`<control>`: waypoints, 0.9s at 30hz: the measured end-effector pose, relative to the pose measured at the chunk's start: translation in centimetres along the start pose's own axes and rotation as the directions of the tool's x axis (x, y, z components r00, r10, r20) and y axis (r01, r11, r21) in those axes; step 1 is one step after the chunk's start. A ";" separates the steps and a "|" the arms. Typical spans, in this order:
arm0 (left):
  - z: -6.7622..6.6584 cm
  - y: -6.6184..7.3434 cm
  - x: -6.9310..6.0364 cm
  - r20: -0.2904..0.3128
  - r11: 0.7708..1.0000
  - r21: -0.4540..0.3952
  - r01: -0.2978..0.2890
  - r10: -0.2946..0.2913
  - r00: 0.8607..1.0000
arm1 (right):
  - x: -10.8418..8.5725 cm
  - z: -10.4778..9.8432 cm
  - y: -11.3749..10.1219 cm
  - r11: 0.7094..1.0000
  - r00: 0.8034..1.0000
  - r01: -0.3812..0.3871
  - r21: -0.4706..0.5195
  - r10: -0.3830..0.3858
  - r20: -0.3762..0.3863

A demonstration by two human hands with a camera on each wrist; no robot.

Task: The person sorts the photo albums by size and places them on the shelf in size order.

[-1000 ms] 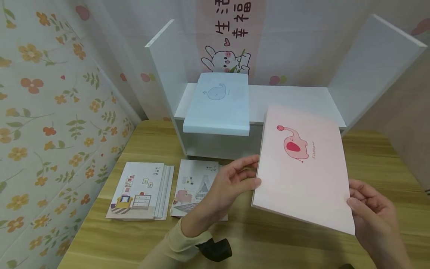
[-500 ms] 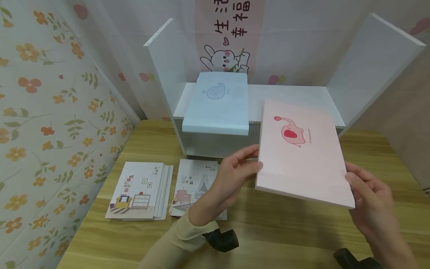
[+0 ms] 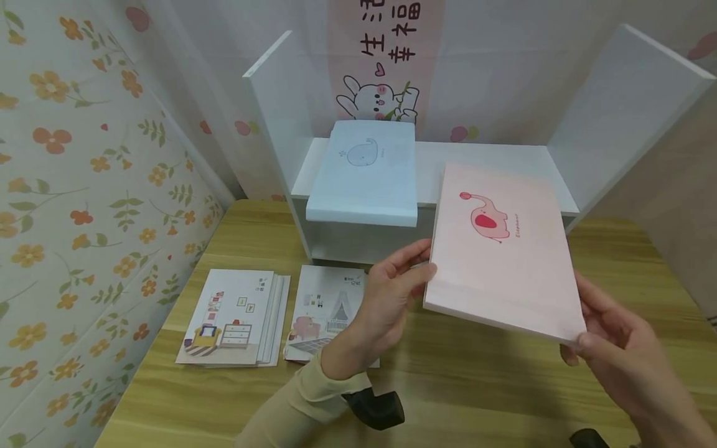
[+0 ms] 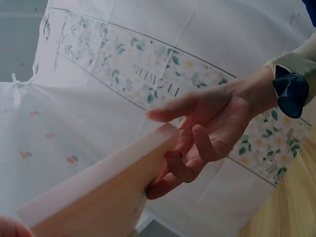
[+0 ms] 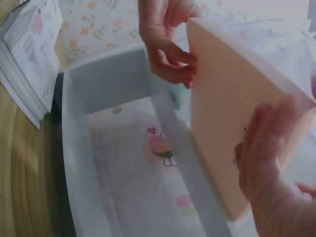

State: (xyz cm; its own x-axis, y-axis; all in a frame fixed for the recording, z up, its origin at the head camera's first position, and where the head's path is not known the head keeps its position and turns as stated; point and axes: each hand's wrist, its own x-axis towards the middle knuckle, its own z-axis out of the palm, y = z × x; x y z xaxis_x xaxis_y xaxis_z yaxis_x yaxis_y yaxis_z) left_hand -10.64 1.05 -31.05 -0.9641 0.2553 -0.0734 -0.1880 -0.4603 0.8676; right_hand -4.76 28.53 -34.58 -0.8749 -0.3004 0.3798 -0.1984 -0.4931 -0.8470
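Observation:
A pink book point(image 3: 504, 261) with a red elephant on its cover is held up in both hands, its far end over the front edge of the white shelf point(image 3: 482, 162). My left hand point(image 3: 389, 298) grips the book's left edge, thumb on top. At the near right corner my right hand point(image 3: 622, 348) holds it between thumb and fingers. In the right wrist view the right fingers lie against the underside of the book point(image 5: 232, 113). A light blue book point(image 3: 364, 174) with a whale drawing lies flat on the shelf's left part, jutting over its front edge.
Two stacks of white illustrated books, one at the left point(image 3: 229, 317) and one beside my left forearm point(image 3: 319, 311), lie on the wooden table point(image 3: 179, 404). Upright side panels point(image 3: 280, 112) bound the shelf. A flowered curtain hangs at the left.
The pink book's near edge has risen and the book has moved slightly away from me. Over the last half second my right hand has shifted down to its near right corner.

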 end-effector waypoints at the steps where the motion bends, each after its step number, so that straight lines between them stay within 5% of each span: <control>1: 0.0 0.0 0.0 0.003 1.000 -0.004 0.001 -0.001 1.000 | 0.0 0.0 0.0 1.000 0.999 0.014 0.001 -0.014 0.033; 3: 0.1 0.1 -0.1 0.022 1.000 -0.016 0.003 -0.002 1.000 | -0.1 0.1 0.0 0.999 0.998 0.033 -0.039 -0.030 0.060; 8: -0.1 0.0 -0.3 0.144 0.998 -0.047 -0.033 0.040 0.989 | -0.2 0.2 0.0 0.993 0.999 0.026 -0.116 -0.030 -0.034; 13: -0.8 -0.1 -0.4 0.284 0.992 -0.059 -0.112 0.124 0.951 | 0.4 -0.1 0.0 0.995 0.998 0.051 -0.084 -0.053 -0.027; 19: -1.1 -0.6 0.0 0.350 0.981 -0.065 -0.183 0.194 0.916 | 1.3 -0.1 -0.1 0.994 0.997 0.062 -0.088 -0.066 -0.037; 23: -1.0 -0.9 0.6 0.331 0.975 -0.013 -0.223 0.215 0.919 | 2.1 -0.1 -0.1 0.996 0.995 0.072 -0.055 -0.075 -0.063; 27: -0.6 -1.3 1.3 0.275 0.974 0.024 -0.225 0.210 0.938 | 3.0 -0.5 0.1 0.993 0.991 0.091 0.077 -0.082 -0.107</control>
State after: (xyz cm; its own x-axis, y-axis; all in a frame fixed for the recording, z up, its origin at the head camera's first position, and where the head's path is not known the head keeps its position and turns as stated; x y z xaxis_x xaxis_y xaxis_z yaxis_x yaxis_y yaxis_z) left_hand -11.78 1.48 -32.55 -0.8923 0.3768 0.2488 0.0386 -0.4853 0.8735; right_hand -7.59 27.97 -33.72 -0.8978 -0.1697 0.4063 -0.2425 -0.5797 -0.7779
